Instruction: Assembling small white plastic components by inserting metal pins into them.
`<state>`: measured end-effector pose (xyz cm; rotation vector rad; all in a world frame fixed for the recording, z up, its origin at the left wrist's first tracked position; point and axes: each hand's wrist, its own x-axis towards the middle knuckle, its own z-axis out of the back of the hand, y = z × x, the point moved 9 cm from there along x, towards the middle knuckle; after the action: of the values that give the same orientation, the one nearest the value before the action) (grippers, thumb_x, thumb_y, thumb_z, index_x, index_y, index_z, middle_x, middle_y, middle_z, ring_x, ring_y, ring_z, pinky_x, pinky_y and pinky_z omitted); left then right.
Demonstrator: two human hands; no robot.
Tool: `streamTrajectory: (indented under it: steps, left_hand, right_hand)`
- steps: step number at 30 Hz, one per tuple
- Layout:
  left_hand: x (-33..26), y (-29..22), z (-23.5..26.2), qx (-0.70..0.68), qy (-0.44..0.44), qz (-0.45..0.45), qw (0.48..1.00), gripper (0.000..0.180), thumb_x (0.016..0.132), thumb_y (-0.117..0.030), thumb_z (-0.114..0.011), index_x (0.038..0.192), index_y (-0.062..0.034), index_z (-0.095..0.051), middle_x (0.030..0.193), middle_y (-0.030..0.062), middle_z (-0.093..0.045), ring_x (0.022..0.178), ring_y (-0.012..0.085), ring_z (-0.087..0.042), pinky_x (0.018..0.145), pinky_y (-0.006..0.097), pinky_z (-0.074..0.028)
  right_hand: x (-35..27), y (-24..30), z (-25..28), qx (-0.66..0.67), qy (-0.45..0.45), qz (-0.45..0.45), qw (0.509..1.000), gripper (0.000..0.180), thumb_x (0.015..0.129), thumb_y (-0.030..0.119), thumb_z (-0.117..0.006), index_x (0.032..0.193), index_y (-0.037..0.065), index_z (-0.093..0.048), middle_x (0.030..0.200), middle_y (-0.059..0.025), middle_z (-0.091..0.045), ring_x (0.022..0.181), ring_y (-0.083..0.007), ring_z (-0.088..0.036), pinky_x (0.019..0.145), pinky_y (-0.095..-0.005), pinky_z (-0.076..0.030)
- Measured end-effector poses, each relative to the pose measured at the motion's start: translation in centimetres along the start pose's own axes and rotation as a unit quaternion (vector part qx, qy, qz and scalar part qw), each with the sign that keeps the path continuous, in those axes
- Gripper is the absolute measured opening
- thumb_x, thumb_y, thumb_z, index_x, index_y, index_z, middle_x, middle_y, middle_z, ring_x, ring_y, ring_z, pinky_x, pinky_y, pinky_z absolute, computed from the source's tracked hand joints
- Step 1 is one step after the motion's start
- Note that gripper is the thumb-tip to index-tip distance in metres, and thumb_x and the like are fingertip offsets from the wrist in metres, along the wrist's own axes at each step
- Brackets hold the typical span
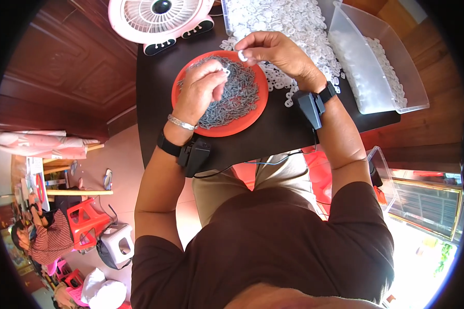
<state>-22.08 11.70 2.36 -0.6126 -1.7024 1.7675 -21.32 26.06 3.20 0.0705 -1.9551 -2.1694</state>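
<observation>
Dark brown shirt [288, 237], nearest the lens; beyond it, my left hand [198, 88] pinches a small white piece [226, 72] above grey parts [237, 103] on a red-orange plate [221, 132]; my right hand [279, 52] pinches a second white piece [242, 56] near the plate's far rim, beside heaped white parts [281, 20].

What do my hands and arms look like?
Your left hand and right hand are ungloved. Each wrist has a black strap and boxy black device with a thin cable; the left also has a silvery bracelet. Dark brown sleeves are short.
</observation>
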Motion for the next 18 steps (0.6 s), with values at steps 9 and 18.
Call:
streamTrajectory:
  steps: [9, 18]
  left_hand:
    - [0.0, 0.1, -0.2, -0.045, 0.022, 0.016, 0.999, 0.018, 0.089, -0.020, -0.047, 0.080, -0.0053, -0.054, 0.067, 0.0028, -0.055, 0.057, 0.0094, -0.052, 0.052, 0.019, -0.038]
    - [0.0, 0.3, 0.1, -0.092, 0.008, 0.031, 0.995, 0.020, 0.089, -0.020, -0.045, 0.082, -0.0045, -0.054, 0.068, 0.0050, -0.057, 0.059, 0.0117, -0.054, 0.055, 0.020, -0.039]
  right_hand:
    - [0.0, 0.2, -3.6, 0.105, 0.035, 0.004, 0.994, 0.020, 0.086, 0.007, -0.061, 0.105, 0.002, -0.063, 0.093, -0.0050, -0.065, 0.084, -0.0108, -0.062, 0.079, -0.0236, -0.051]
    - [0.0, 0.6, -3.6, 0.063, 0.038, 0.036, 0.997, 0.021, 0.084, 0.007, -0.062, 0.104, 0.000, -0.063, 0.091, -0.0048, -0.064, 0.082, -0.0097, -0.060, 0.075, -0.0229, -0.050]
